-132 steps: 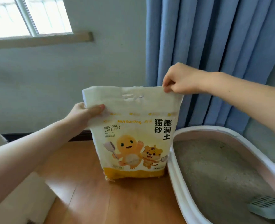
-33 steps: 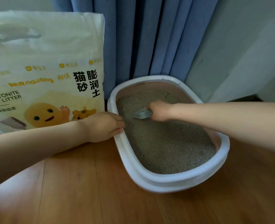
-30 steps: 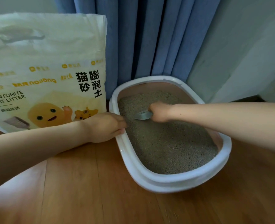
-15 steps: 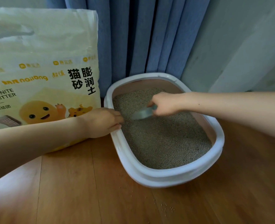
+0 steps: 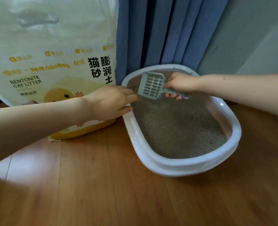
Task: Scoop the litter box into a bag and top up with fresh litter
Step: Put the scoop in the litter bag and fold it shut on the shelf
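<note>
right hand (image 5: 182,83) holding scoop (image 5: 153,85), seemingly empty

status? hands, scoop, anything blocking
Left hand grips white litter box rim. Right hand holds grey slotted plastic scoop raised over the grey litter, looks empty. Litter bag stands alongside; nothing blocking.
</note>
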Motion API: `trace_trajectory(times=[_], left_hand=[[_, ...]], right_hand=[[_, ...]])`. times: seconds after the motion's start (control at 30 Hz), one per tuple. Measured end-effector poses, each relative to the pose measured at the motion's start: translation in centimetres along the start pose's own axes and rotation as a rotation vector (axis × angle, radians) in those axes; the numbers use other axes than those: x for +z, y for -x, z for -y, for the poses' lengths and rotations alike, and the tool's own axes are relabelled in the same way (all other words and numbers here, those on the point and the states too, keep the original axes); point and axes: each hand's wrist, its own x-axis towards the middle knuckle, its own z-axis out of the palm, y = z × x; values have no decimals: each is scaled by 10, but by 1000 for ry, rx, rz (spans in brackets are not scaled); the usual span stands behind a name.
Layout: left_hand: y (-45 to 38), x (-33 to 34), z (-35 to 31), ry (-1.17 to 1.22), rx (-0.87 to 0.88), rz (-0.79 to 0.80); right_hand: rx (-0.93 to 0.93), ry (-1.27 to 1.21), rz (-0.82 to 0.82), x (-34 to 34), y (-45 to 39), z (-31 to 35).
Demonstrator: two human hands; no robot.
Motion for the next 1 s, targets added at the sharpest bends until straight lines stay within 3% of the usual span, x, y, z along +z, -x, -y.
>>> trace_trajectory(times=[0.17,0.37,0.53,0.63,0.73,1.0], left_hand=[[17,-41,0,-69,-21,-155],[42,-104,10,-183,-36,-444],[69,-146,40,-365,-302,-685],[82,-153,61,-380,-513,-640],[91,-146,71,-349,-606,-509],[96,-138,69,-370,-517,-559]], right_hand=[[-43,-124,-202,-7,-4,3],[-261,-493,-368,-22,16,40],[-413,-563,-427,-44,40,98],[-487,-500,-373,-51,49,127],[-539,-388,-298,-45,54,153],[-622,-258,-190,-21,61,207]])
